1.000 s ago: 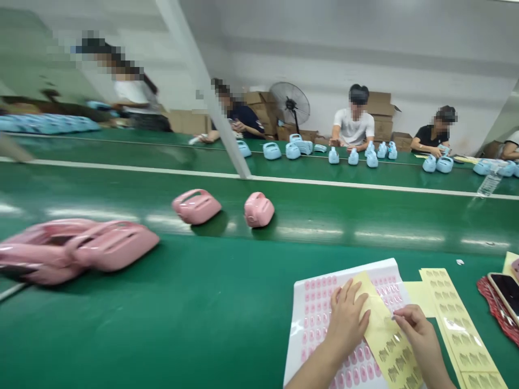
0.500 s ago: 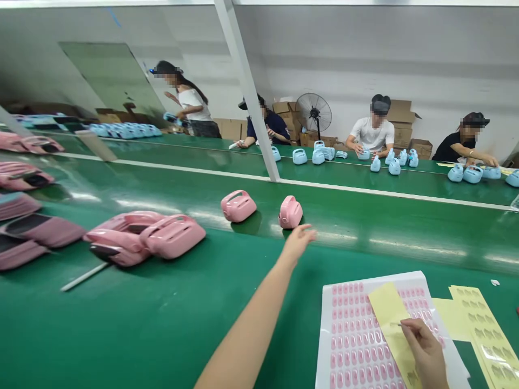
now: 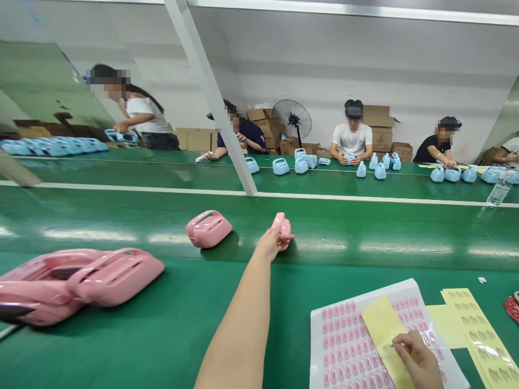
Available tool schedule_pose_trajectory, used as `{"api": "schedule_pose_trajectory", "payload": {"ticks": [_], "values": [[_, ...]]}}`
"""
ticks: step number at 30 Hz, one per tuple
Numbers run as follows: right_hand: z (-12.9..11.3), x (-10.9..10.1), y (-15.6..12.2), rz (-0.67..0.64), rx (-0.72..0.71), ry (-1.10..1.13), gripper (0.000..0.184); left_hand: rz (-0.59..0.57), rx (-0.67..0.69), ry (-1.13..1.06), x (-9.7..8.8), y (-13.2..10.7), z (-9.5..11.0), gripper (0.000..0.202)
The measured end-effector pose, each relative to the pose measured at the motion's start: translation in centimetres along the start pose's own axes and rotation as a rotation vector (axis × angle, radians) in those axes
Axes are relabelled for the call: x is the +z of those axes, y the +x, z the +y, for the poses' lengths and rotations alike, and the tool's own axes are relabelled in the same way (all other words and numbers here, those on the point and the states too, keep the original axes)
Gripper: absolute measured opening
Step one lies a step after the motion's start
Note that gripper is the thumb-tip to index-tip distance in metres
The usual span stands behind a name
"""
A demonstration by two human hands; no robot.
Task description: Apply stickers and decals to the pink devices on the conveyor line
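Note:
My left hand (image 3: 272, 242) is stretched forward with its fingers closed around a small pink plastic housing with a loop handle (image 3: 280, 220), which it partly covers. To its left stands another pink housing (image 3: 208, 229). At the lower right, my right hand (image 3: 419, 359) pinches a small thin greyish piece (image 3: 392, 346), too small to name, over a yellow backing strip (image 3: 381, 319). The strip lies across a white sheet of pink oval stickers (image 3: 338, 340). Beside that sheet are yellow sheets with greyish stickers (image 3: 478, 324).
More pink housings (image 3: 117, 275) sit at the left on the green table (image 3: 162, 346). A slanted white post (image 3: 214, 102) rises beyond the belt (image 3: 365, 227). Several co-workers sit or stand across the line near light-blue housings (image 3: 280, 166). A clear bottle (image 3: 499, 190) leans at the right.
My left hand has gone from open beside the pink housing to closed around it. The view has turned right. My right hand stays over the yellow strip, still pinching.

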State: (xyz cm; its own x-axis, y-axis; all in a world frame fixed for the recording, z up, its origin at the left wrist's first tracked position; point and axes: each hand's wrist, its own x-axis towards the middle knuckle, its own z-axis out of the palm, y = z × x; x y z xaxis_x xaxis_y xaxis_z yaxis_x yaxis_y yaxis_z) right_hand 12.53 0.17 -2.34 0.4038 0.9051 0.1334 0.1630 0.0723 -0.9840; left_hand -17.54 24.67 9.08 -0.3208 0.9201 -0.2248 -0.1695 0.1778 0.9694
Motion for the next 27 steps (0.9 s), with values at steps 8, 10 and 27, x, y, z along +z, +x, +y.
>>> {"api": "schedule_pose_trajectory", "payload": {"ticks": [8,10,27], "values": [[-3.3,-0.8,2.1,-0.002,0.195,0.259,0.029,-0.278,0.158,-0.039,4.5,-12.0,-2.5,0.023],[-5.9,-0.5,3.3,0.003,0.251,0.439,0.030,-0.415,0.298,0.100,6.1,-15.5,-4.0,0.025],[-14.0,-0.9,3.5,-0.218,0.246,0.609,0.022,-0.714,0.014,-0.101,8.0,-21.1,-11.6,0.034]]}}
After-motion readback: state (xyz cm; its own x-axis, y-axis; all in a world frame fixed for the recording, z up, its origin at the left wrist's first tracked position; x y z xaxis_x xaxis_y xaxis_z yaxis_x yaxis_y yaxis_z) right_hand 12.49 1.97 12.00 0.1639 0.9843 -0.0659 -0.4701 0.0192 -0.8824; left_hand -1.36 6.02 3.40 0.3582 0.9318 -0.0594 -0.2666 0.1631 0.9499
